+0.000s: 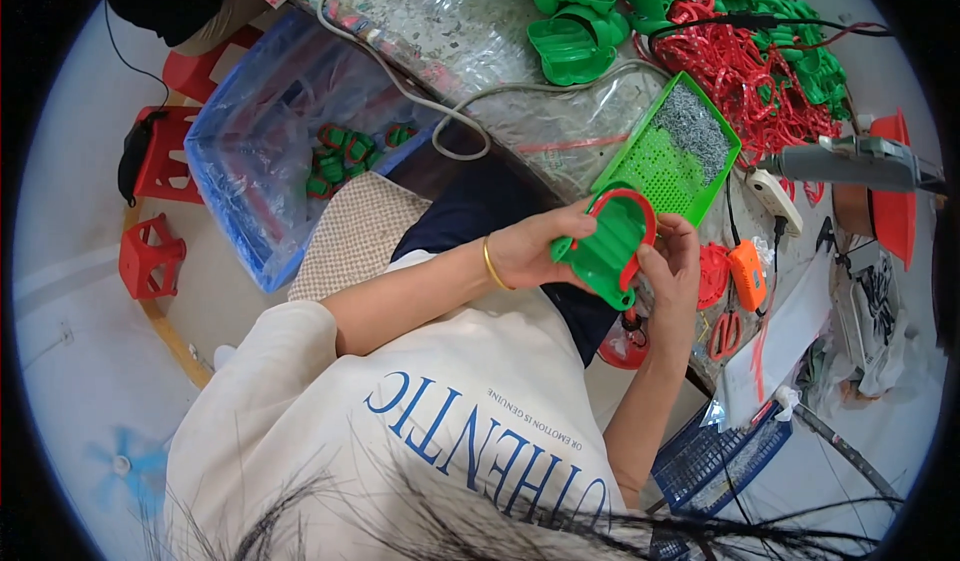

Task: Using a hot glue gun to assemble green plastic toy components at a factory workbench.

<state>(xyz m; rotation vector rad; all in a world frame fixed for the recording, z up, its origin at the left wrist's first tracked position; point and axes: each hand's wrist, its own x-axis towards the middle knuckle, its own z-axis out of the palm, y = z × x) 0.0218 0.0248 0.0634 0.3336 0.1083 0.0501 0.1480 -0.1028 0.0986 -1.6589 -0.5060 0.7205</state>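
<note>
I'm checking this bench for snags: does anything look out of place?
The grey cable looks out of place: it crosses the table and loops loosely at its edge, where it might catch. The red strips lie in a tangled heap. No damage shows on the held green piece.

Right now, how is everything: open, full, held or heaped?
Green piece: held in left hand
Red edging: pinched by right hand
Blue bin: open, partly filled
Green basket: open, partly filled
Red strips: heaped, tangled
Green parts: heaped
Scissors: lying; open or shut unclear
Blue fan: blurred, apparently spinning
</note>
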